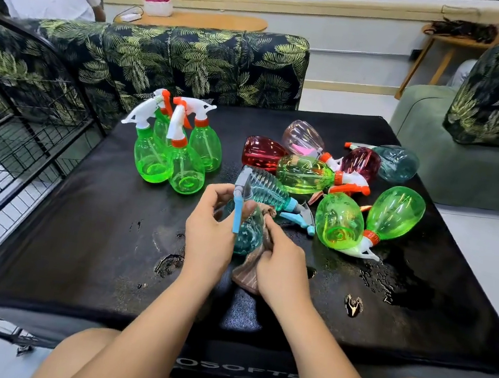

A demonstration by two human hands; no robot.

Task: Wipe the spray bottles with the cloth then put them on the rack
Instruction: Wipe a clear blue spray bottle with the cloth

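Head view, nearest first: two bare forearms reach over the black-covered table (pixel 101 263). Between them the left hand (pixel 214 219) curls round the neck and blue trigger of a teal spray bottle (pixel 247 235), held head uppermost over the middle of the tabletop; whether its base touches the cover I cannot tell. The right hand (pixel 281 268) has a brownish cloth (pixel 247 274) bunched in its fingers and pressed against the bottle's side. The wiping step is therefore in hand on this one bottle. Puddles of water (pixel 353 305) lie on the cover near the hands. Just beyond, a heap of bottles (pixel 305 174) in green, red, pink and teal lies on its sides, seemingly awaiting the cloth. To the left, four green bottles (pixel 178 158) stand upright in a cluster on the table, not on the rack. The black wire rack (pixel 26 110) stands beside the table's left edge. Next, I judge, the bottle needs turning so the cloth reaches its far side, then a carry leftward past the standing cluster without knocking it.
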